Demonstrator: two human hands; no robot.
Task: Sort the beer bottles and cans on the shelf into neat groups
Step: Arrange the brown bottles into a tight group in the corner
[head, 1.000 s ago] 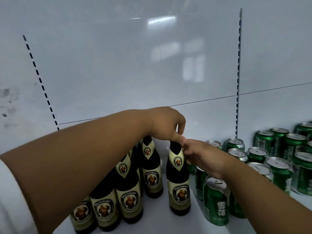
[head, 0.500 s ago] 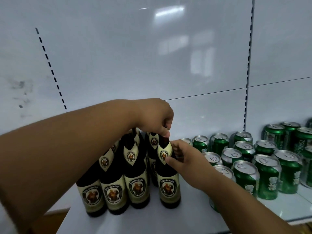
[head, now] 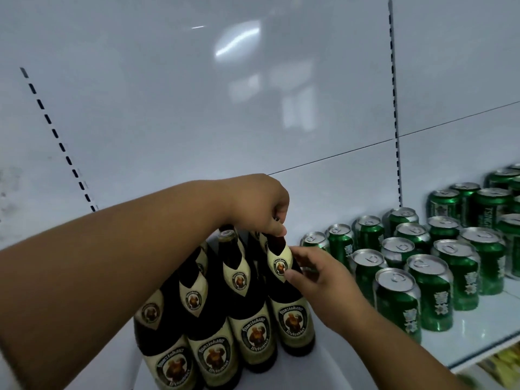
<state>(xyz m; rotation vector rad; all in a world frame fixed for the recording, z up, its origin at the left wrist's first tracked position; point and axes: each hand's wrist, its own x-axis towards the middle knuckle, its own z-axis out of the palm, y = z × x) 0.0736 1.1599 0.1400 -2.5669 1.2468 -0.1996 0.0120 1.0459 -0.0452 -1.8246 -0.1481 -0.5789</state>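
Several dark beer bottles with cream labels stand packed together on the left of the white shelf [head: 464, 337]. The rightmost bottle [head: 292, 316] stands against that group. My left hand [head: 260, 205] reaches over the bottles and pinches this bottle's top from above. My right hand [head: 318, 277] holds its neck from the right side, thumb on the neck label. Several green beer cans [head: 399, 302] with silver lids stand in rows on the right half of the shelf, apart from the bottles.
A glossy white back wall [head: 225, 108] rises right behind the shelf, with two slotted uprights. The shelf's front edge runs at lower right, and yellow items [head: 503, 358] show on a level below it.
The rightmost bottle has been moved left from a gap beside the cans until it stands against the bottle group. Both hands stayed on its top and neck. The camera has shifted.
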